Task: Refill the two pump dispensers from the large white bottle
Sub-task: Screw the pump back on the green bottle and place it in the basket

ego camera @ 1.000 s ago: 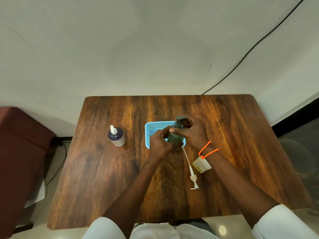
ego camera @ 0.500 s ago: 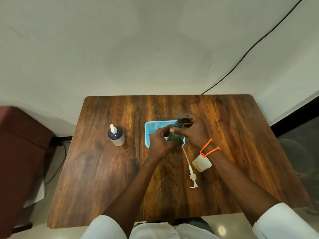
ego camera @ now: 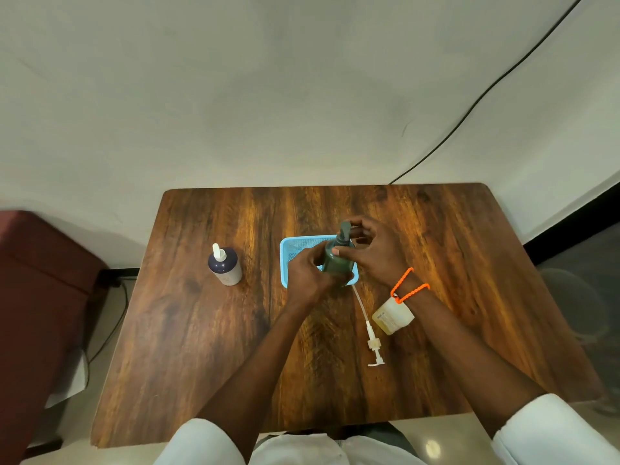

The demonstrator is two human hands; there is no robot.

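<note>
In the middle of the frame both hands work on the dark green dispenser (ego camera: 337, 263), which stands in or just over the blue basket (ego camera: 295, 246). The left hand (ego camera: 307, 275) is closed around its body. The right hand (ego camera: 375, 253) has its fingers curled at the dark pump head (ego camera: 345, 229), the thumb pressed on the bottle's shoulder.

The pump looks like it is being screwed on or off; I cannot tell which. If the left hand holds too loosely, the bottle may turn with the cap or tip in the light basket and spill.

At centre right, a small yellowish bottle (ego camera: 392, 317) stands open on the tabletop (ego camera: 453, 246), partly under the right wrist. Its white pump (ego camera: 372, 344) lies beside it. The forearm could knock this bottle over. The large white bottle (ego camera: 223, 266) stands well apart at centre left.
</note>
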